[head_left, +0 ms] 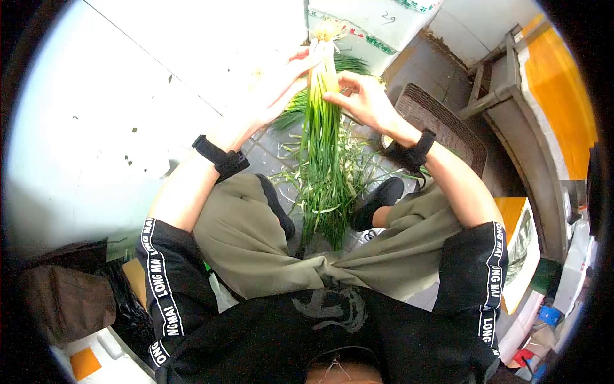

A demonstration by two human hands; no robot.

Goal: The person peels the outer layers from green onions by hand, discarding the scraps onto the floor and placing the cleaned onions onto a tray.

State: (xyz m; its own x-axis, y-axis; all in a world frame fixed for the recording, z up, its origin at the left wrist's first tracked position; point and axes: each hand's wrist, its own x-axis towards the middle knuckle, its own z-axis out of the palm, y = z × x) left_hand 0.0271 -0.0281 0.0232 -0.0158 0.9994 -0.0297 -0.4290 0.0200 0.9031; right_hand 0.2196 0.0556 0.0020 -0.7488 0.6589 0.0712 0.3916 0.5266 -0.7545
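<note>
A long bunch of spring onions hangs upright in front of me, its pale root ends at the top and its green leaves trailing down between my knees. My left hand is against the bunch's left side near the white stems, fingers closed around it; bright glare washes out part of this hand. On the other side, my right hand grips the bunch slightly lower, its thumb across the front and some fingertips hidden behind the stalks. Loose trimmed leaves lie on the floor beneath, around the hanging greens.
White foam boxes stand beyond the bunch, with more green stalks on the floor before them. A brown woven mat and a bench frame are at right. A white wall fills the left.
</note>
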